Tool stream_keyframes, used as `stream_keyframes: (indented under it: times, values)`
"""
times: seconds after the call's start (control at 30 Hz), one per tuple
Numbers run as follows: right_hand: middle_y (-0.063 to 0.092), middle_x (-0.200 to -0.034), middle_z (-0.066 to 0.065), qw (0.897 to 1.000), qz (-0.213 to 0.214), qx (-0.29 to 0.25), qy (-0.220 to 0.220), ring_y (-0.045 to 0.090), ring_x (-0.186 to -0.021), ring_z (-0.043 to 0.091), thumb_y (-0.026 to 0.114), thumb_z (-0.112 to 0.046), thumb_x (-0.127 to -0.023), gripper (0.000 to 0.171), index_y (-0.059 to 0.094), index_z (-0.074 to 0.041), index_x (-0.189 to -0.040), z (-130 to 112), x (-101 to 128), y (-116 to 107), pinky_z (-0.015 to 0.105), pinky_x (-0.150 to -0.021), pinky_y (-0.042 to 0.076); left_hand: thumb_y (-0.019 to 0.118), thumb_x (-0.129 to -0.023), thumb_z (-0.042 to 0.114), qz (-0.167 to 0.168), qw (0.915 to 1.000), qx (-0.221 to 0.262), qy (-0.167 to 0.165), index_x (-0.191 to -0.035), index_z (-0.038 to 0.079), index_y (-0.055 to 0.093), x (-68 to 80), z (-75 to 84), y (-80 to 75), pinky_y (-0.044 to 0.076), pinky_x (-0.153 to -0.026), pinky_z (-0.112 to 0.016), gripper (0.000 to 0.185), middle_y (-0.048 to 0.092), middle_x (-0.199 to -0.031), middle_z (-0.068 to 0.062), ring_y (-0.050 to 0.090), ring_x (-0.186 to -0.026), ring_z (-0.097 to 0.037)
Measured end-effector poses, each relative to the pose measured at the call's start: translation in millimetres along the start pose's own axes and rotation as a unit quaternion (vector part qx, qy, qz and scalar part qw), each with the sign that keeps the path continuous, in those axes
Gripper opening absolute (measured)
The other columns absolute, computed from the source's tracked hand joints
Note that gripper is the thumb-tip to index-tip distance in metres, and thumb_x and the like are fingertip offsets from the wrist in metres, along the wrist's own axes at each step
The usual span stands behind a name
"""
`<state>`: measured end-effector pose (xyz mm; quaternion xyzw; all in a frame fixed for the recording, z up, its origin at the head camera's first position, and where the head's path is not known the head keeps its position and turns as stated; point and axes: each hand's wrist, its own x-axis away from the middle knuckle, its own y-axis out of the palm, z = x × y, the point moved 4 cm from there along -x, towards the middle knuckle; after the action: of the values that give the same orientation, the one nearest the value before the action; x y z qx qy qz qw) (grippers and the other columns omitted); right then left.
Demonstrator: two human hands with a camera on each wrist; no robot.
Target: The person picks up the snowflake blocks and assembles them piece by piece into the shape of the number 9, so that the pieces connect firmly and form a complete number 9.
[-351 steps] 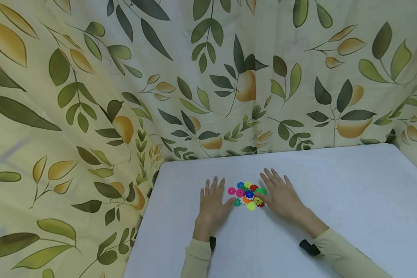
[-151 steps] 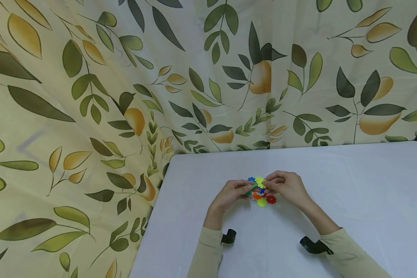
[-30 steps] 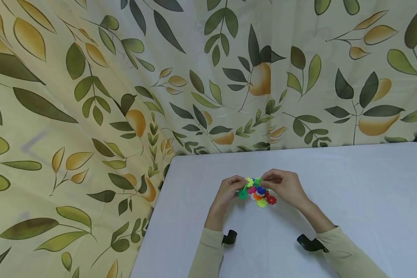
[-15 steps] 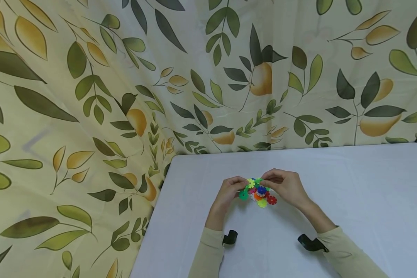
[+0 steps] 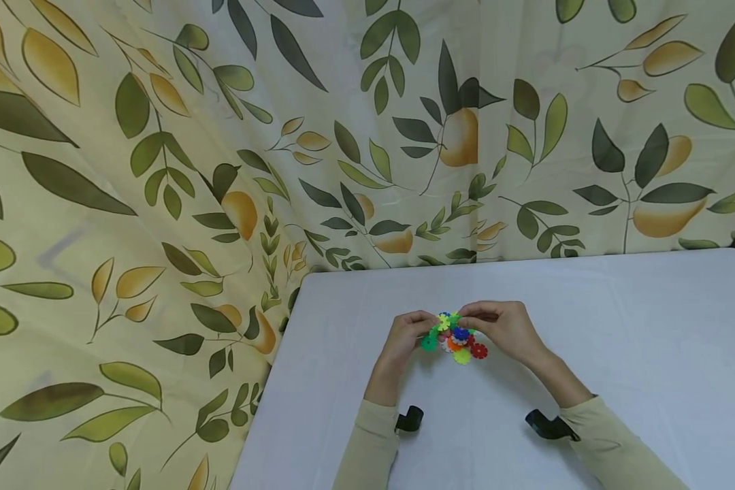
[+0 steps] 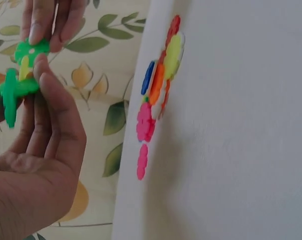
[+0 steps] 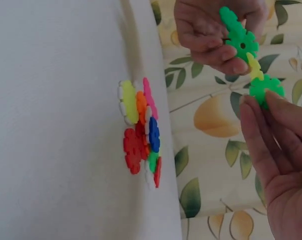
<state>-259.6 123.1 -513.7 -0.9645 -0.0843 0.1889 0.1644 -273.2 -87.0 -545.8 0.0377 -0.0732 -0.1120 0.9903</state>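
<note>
My left hand and right hand meet above the table, holding a small chain of notched plastic interlocking discs. Between left thumb and fingers sit two green discs, slotted together at an angle. A yellow disc runs from them to another green disc, which the right thumb and fingertips pinch. How deep the yellow one sits in the right-hand slot cannot be told. Just below lies a loose pile of discs: blue, red, orange, pink and pale yellow, some overlapping.
A white cloth covers the table; its far edge meets a leaf-patterned curtain. Black wrist cameras sit at both cuffs, one by the left sleeve and one by the right sleeve.
At first both hands lay spread beside the pile. Later they picked up green and yellow discs, which became a joined chain. Over the last second the hands have hardly moved.
</note>
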Motion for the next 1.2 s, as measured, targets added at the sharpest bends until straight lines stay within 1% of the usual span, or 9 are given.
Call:
stream_keyframes:
  times: [0.17, 0.33, 0.5, 0.67, 0.73, 0.87, 0.97, 1.03, 1.2]
  values:
    - [0.080, -0.096, 0.003, 1.000, 0.006, 0.002, 0.003, 0.077, -0.085, 0.011, 0.082, -0.009, -0.090, 0.011, 0.083, -0.009, -0.101, 3.0, 2.8, 3.3, 0.021, -0.074, 0.059, 0.065, -0.098, 0.007, 0.022, 0.9994, 0.019, -0.021, -0.099, -0.007, 0.074, 1.8, -2.0, 3.8, 0.056, -0.065, -0.021, 0.017, 0.072, -0.084, -0.002, 0.068, -0.068, -0.012]
    - [0.080, -0.095, 0.003, 1.000, 0.017, 0.004, -0.020, 0.077, -0.084, 0.010, 0.083, -0.004, -0.087, 0.012, 0.083, -0.008, -0.099, 0.9, 4.0, 6.2, 0.022, -0.072, 0.060, 0.063, -0.098, 0.004, 0.035, 0.9991, 0.013, -0.018, -0.096, -0.006, 0.074, 4.0, 0.9, 6.3, 0.058, -0.064, -0.023, 0.015, 0.071, -0.084, -0.006, 0.068, -0.065, -0.014]
    - [0.080, -0.096, 0.003, 0.999, 0.020, 0.002, -0.033, 0.077, -0.085, 0.011, 0.084, -0.002, -0.086, 0.015, 0.083, -0.009, -0.100, 0.4, 2.2, 6.7, 0.022, -0.073, 0.060, 0.061, -0.101, 0.007, 0.007, 0.9999, 0.008, -0.010, -0.098, -0.002, 0.071, 3.9, 4.5, 6.0, 0.059, -0.066, -0.025, 0.014, 0.071, -0.084, -0.006, 0.069, -0.067, -0.016]
    - [0.079, -0.105, 0.014, 1.000, 0.004, 0.016, -0.020, 0.078, -0.089, 0.018, 0.085, -0.003, -0.085, 0.025, 0.080, -0.003, -0.110, 2.8, 0.3, 8.0, 0.019, -0.075, 0.058, 0.058, -0.105, 0.011, -0.026, 0.9994, 0.016, -0.018, -0.105, 0.000, 0.067, 2.7, 6.3, 2.8, 0.059, -0.064, -0.026, 0.014, 0.070, -0.087, -0.008, 0.069, -0.069, -0.016]
    - [0.078, -0.106, 0.017, 0.999, -0.001, 0.031, -0.005, 0.078, -0.090, 0.021, 0.085, -0.004, -0.085, 0.028, 0.079, -0.002, -0.112, 4.5, 0.3, 8.8, 0.019, -0.075, 0.058, 0.056, -0.106, 0.012, -0.032, 0.9988, 0.023, -0.027, -0.108, 0.001, 0.065, 1.9, 5.9, 0.8, 0.060, -0.065, -0.027, 0.014, 0.069, -0.091, -0.011, 0.069, -0.072, -0.017]
    - [0.078, -0.104, 0.013, 0.996, -0.023, 0.080, 0.028, 0.077, -0.090, 0.023, 0.086, -0.006, -0.085, 0.028, 0.078, -0.001, -0.112, 9.8, 0.9, 12.2, 0.024, -0.076, 0.060, 0.054, -0.108, 0.014, -0.030, 0.9982, 0.033, -0.040, -0.110, 0.003, 0.062, 0.9, 5.5, -2.4, 0.061, -0.066, -0.030, 0.015, 0.066, -0.096, -0.015, 0.068, -0.074, -0.017]
    - [0.077, -0.108, 0.011, 0.989, -0.057, 0.128, 0.036, 0.074, -0.091, 0.023, 0.085, -0.008, -0.087, 0.029, 0.077, -0.002, -0.114, 15.9, 1.4, 16.9, 0.030, -0.075, 0.062, 0.052, -0.108, 0.015, -0.029, 0.9977, 0.041, -0.045, -0.109, 0.003, 0.060, 1.2, 6.5, -2.5, 0.061, -0.066, -0.030, 0.014, 0.064, -0.094, -0.014, 0.068, -0.074, -0.016]
    - [0.076, -0.112, 0.013, 0.984, -0.078, 0.156, 0.033, 0.072, -0.090, 0.023, 0.084, -0.010, -0.088, 0.031, 0.076, -0.001, -0.117, 19.9, 1.3, 20.1, 0.032, -0.073, 0.061, 0.050, -0.109, 0.014, -0.028, 0.9976, 0.044, -0.045, -0.109, 0.004, 0.059, 1.6, 7.1, -2.3, 0.062, -0.067, -0.031, 0.014, 0.063, -0.093, -0.012, 0.068, -0.073, -0.015]
    - [0.066, -0.120, 0.017, 0.972, -0.118, 0.200, 0.040, 0.065, -0.085, 0.017, 0.084, -0.011, -0.089, 0.039, 0.072, 0.002, -0.124, 30.2, 1.4, 25.4, 0.027, -0.068, 0.056, 0.046, -0.109, 0.013, -0.030, 0.9978, 0.047, -0.037, -0.117, 0.004, 0.054, 2.8, 7.8, -2.1, 0.059, -0.071, -0.029, 0.014, 0.063, -0.090, -0.008, 0.065, -0.074, -0.013]
